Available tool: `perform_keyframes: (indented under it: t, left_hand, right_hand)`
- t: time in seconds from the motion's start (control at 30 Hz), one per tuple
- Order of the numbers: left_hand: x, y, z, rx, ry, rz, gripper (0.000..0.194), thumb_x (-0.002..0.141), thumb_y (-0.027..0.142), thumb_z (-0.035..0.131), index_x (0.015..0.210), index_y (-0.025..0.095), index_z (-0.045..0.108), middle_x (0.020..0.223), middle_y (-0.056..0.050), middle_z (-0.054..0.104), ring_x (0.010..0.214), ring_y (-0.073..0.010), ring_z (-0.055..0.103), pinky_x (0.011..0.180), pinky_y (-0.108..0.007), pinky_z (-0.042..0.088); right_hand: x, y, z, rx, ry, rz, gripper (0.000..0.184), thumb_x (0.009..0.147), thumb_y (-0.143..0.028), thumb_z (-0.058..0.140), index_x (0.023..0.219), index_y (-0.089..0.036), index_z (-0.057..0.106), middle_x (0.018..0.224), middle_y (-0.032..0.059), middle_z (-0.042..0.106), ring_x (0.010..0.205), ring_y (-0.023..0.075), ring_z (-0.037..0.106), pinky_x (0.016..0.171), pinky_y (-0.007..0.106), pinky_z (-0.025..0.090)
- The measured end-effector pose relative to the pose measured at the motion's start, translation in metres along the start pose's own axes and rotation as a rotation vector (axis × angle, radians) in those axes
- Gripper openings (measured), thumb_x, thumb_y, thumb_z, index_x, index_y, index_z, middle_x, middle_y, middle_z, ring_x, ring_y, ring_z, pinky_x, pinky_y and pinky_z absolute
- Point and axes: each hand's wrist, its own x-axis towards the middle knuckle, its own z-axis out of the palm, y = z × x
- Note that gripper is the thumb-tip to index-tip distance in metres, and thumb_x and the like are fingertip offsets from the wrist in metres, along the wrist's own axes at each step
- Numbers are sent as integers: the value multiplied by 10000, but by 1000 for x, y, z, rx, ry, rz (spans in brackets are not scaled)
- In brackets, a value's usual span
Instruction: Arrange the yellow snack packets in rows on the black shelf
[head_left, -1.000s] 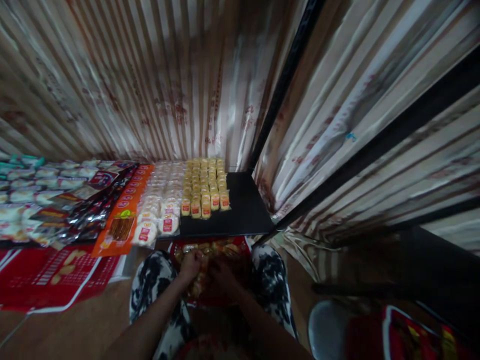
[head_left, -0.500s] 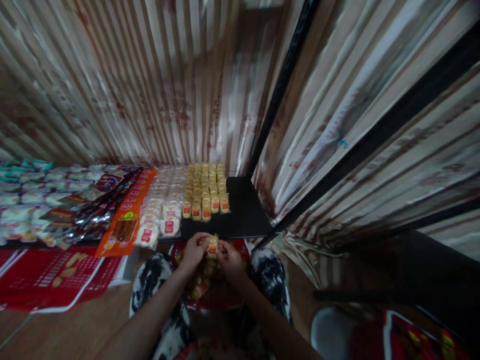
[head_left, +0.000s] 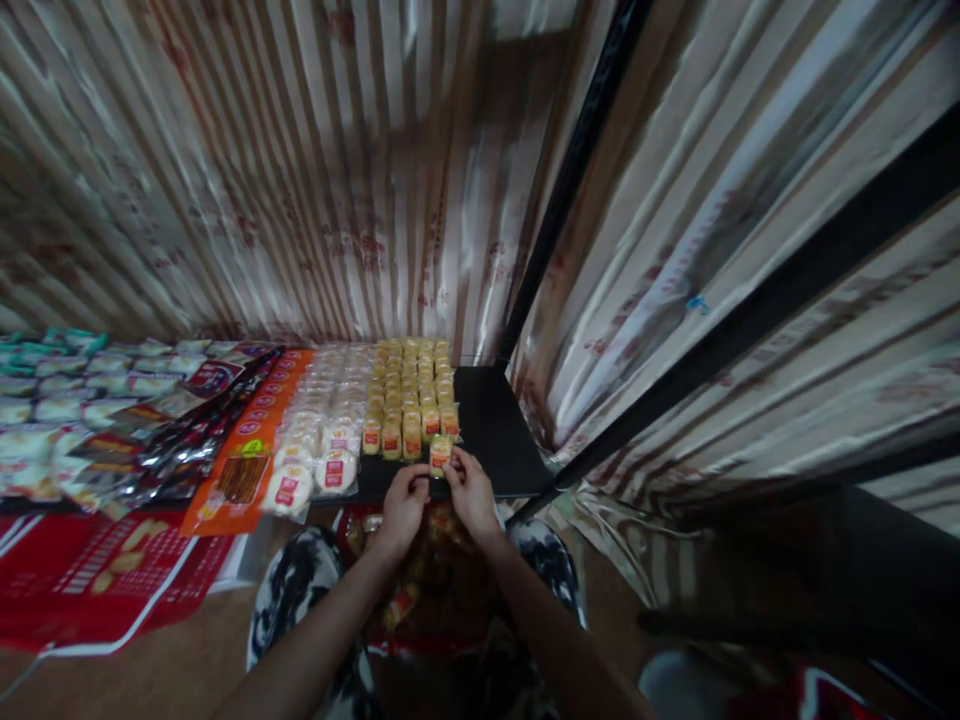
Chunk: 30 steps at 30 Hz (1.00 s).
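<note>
A small yellow snack packet (head_left: pixel 440 453) with a red and white label is held upright over the black shelf's front edge, just in front of the rows of like packets (head_left: pixel 411 400). My right hand (head_left: pixel 472 492) pinches it at its right side. At its lower left edge are the closed fingertips of my left hand (head_left: pixel 405 505). Below both hands, between my knees, a red bag (head_left: pixel 442 640) holds more yellow packets, partly hidden by my wrists.
White round packaged snacks (head_left: pixel 335 468), an orange packet (head_left: pixel 244 450), dark packets (head_left: pixel 199 440) and white-wrapped goods (head_left: pixel 120 385) line the black shelf (head_left: pixel 495 430) leftward. A black post (head_left: pixel 555 180) rises at its right corner. Striped sheeting (head_left: pixel 360 200) hangs behind. A red printed bag (head_left: pixel 112 575) is lower left.
Both hands have moved forward and slightly right, carrying the yellow packet from above the bag to the shelf's front edge. The view has tilted slightly.
</note>
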Motion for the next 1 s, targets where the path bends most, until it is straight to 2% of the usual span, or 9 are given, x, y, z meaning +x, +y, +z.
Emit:
perform_keyframes:
  t: [0.1,0.3,0.53,0.67,0.77,1.0]
  left_hand:
    - [6,-4,4,29,-16,42,262,746,138,478,964,171,620,1053,-78,622,904,-168,604,675,-282,537]
    - [21,-17,7,112,-35,114,374,692,39,468,986,205,628,1221,-57,582,1112,-180,539,899,-363,482]
    - [26,-25,2,122,26,114,370,663,25,485,944,196,654,1201,-51,605,1174,-176,502,1055,-395,338]
    - [25,-24,-2,158,61,139,364,668,30,474,936,200,651,1164,-48,619,1142,-162,521,1060,-385,328]
    - [25,-24,-4,213,96,154,338,662,40,486,918,195,643,1130,-55,624,1114,-169,536,1041,-389,351]
    - [26,-26,-8,237,89,218,331,655,48,472,907,186,637,1111,-58,624,1095,-176,547,1023,-390,374]
  right_hand:
    - [13,0,6,-72,1,-11,346,800,-285,477,1091,-144,600,953,99,623,838,200,610,774,344,513]
    - [24,1,16,-152,0,-9,337,809,-262,466,1109,-154,577,1005,107,620,786,189,624,769,348,508]
    - [28,3,24,-30,13,6,271,791,-232,474,1052,-172,515,965,84,644,851,185,635,793,339,512]
    - [29,5,27,-10,6,19,177,796,-244,467,958,-181,496,926,80,636,784,185,641,754,347,520]
    - [29,7,29,-31,5,-27,139,808,-239,447,924,-190,507,935,78,618,778,182,625,754,354,518]
    - [21,7,27,-211,129,-122,194,798,-236,477,968,-171,543,909,91,562,881,223,539,748,371,496]
